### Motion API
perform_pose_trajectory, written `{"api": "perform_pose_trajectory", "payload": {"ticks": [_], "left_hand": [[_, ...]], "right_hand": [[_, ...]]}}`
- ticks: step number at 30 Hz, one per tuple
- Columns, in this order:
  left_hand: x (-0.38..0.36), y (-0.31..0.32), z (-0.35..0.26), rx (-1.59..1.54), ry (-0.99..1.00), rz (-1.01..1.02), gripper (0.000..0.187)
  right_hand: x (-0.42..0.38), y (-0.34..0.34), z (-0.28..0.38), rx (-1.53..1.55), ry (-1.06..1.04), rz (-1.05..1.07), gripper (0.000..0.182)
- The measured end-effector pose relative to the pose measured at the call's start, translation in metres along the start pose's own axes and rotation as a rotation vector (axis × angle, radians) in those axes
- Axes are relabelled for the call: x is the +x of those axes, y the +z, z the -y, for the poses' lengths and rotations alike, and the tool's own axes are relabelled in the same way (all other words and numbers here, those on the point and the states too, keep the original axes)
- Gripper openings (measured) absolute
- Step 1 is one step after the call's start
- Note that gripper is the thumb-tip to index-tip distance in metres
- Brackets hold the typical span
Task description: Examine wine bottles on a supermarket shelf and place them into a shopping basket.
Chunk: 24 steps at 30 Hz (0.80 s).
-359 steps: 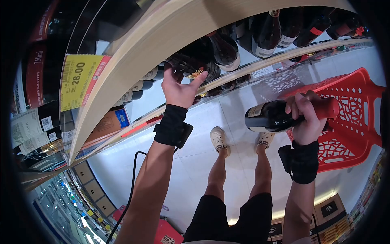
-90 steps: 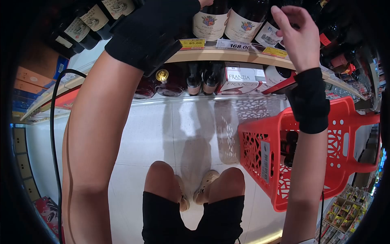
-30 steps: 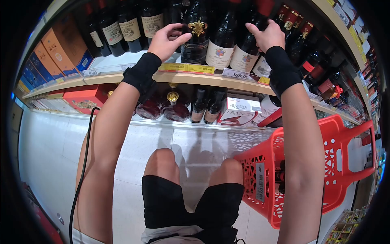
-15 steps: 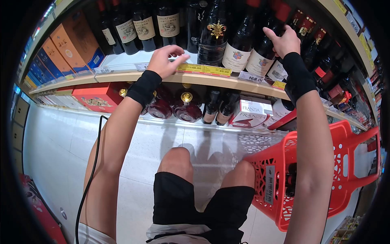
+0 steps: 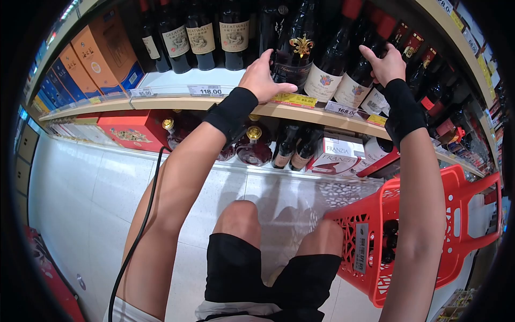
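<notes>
My left hand [image 5: 263, 80] is at the front of the upper shelf, its thumb and fingers spread beside the lower left of a dark wine bottle with a gold fleur-de-lis [image 5: 301, 46]. Some of its fingertips are hidden against the bottle. Farther right, my right hand [image 5: 388, 64] curls around the shoulder of a red-capped wine bottle [image 5: 353, 90] with a cream crest label. A similar red-capped bottle [image 5: 323, 80] stands just left of it. Both wrists wear black bands.
Great Wall bottles [image 5: 234, 40] and orange boxes [image 5: 91, 59] line the left of the upper shelf. Below stand round decanter-like bottles [image 5: 252, 150] and a Franzia box [image 5: 337, 153]. A red shopping basket [image 5: 375, 214] holding bottles is beside my right knee. A black cable [image 5: 145, 225] runs along my left arm.
My left hand has moved right, from above the price tags to the fleur-de-lis bottle, and its fingers have spread. My right hand stays at the same red-capped bottle. The view has shifted slightly.
</notes>
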State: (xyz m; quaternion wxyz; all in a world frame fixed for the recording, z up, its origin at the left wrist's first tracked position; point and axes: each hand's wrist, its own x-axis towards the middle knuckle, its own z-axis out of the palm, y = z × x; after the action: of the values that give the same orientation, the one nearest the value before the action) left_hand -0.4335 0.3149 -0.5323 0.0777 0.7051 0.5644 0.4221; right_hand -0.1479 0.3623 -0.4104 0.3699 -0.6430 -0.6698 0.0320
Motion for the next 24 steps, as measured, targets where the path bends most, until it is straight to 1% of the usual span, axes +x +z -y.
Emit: {"api": "perform_pose_trajectory", "payload": {"ticks": [1, 2, 5, 6, 9, 10, 13, 14, 15, 17, 23, 24], "left_hand": [[0.001, 0.001, -0.003, 0.029, 0.016, -0.018, 0.108], [0.002, 0.0, -0.004, -0.01, 0.014, 0.039, 0.102], [0.007, -0.003, -0.006, -0.357, -0.141, 0.092, 0.097], [0.01, -0.002, -0.004, -0.431, -0.132, 0.086, 0.095], [0.012, 0.001, -0.005, -0.327, 0.03, -0.059, 0.092], [0.014, -0.002, -0.009, -0.225, 0.019, -0.073, 0.089], [0.024, -0.009, -0.013, -0.312, -0.062, 0.002, 0.087], [0.029, -0.005, -0.005, -0.26, -0.015, -0.024, 0.082], [0.029, -0.01, -0.009, -0.245, -0.012, 0.0, 0.077], [0.028, -0.017, -0.015, -0.21, -0.029, 0.022, 0.075], [0.034, -0.017, -0.01, -0.335, -0.04, 0.062, 0.075], [0.034, -0.017, -0.01, -0.318, -0.033, 0.052, 0.078]], "right_hand": [[0.0, 0.0, 0.0, 0.003, -0.001, -0.004, 0.09], [0.0, 0.0, -0.001, 0.001, -0.009, -0.006, 0.09], [0.002, 0.001, -0.004, -0.005, -0.014, -0.007, 0.09], [0.002, 0.001, -0.004, -0.008, -0.011, -0.007, 0.09], [0.0, 0.0, -0.002, 0.006, -0.002, -0.002, 0.09], [-0.001, 0.0, 0.0, 0.014, 0.0, 0.002, 0.09], [-0.001, 0.001, -0.001, 0.034, 0.004, -0.008, 0.089], [-0.001, 0.0, -0.001, 0.024, -0.009, -0.013, 0.088], [-0.002, 0.0, 0.001, 0.017, -0.009, -0.019, 0.088], [-0.004, -0.001, 0.003, 0.038, 0.022, -0.003, 0.088], [-0.005, -0.002, 0.003, 0.029, 0.025, -0.013, 0.088], [-0.004, -0.001, 0.003, 0.007, -0.001, -0.03, 0.089]]}}
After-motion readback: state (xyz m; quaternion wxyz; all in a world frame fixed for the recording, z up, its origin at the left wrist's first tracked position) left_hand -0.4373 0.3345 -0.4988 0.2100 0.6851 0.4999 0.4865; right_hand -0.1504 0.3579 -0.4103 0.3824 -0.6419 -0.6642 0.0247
